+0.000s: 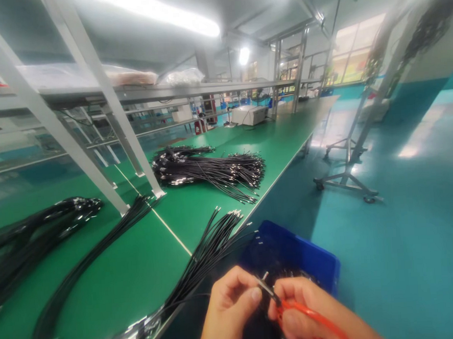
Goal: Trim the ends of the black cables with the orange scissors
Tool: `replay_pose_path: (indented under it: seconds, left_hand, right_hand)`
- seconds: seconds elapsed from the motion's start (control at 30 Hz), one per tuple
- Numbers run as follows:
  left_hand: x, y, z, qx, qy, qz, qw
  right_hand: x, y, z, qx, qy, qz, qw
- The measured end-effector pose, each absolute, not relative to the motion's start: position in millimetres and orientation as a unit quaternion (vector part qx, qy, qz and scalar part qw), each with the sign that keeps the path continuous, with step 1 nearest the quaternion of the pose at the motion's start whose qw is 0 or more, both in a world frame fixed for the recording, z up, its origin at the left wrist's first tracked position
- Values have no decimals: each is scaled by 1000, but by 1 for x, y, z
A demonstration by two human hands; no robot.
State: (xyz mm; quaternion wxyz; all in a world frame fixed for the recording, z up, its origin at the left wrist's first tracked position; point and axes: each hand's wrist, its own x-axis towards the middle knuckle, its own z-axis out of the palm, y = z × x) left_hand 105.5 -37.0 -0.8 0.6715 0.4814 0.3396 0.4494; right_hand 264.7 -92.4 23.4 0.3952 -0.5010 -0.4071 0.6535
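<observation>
One left hand [234, 303], I saw, pinched a thin, pale-tipped black cable [266, 276] above the blue plastic bin [335, 266]; the right hand [301, 300] gripped an orange-handled metal tool [316, 316] near the tip.

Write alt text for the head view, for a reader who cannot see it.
A person's right grip holds an orange-handled tool, its tip close to the left grip. Just beyond them is a blue bin, and bundles of black cables lie on a green workbench to the left.
</observation>
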Motion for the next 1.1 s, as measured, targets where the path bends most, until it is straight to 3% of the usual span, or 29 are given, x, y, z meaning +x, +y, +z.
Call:
replay_pose_path:
  seconds: [0.07,0.17,0.3,0.47,0.63,0.77,0.93,1.1]
  left_hand:
    - [105,-37,-2,480,344,454,667]
    - [104,-35,-1,473,357,447,671]
    - [107,-35,-3,494,379,437,649]
    - [124,-48,-16,605,454,378,535]
    - [125,-57,-19,615,467,433,465]
    - [121,-57,-13,644,445,435,445]
    - [125,-60,-8,669,459,448,377]
    - [120,-56,-7,628,469,416,462]
  right_hand:
    - [263,-85,14,-526,-420,657,341]
    - [263,-81,0,-525,-446,636,347]
    - [270,-88,-5,-490,-444,624,417]
    - [279,-88,0,-537,-300,542,573]
    - [260,-88,8,-542,-243,479,647]
    - [242,-85,0,-532,-217,517,635]
    - [234,-77,-17,-557,-218,468,651]
    - [237,-87,-9,-555,-249,463,644]
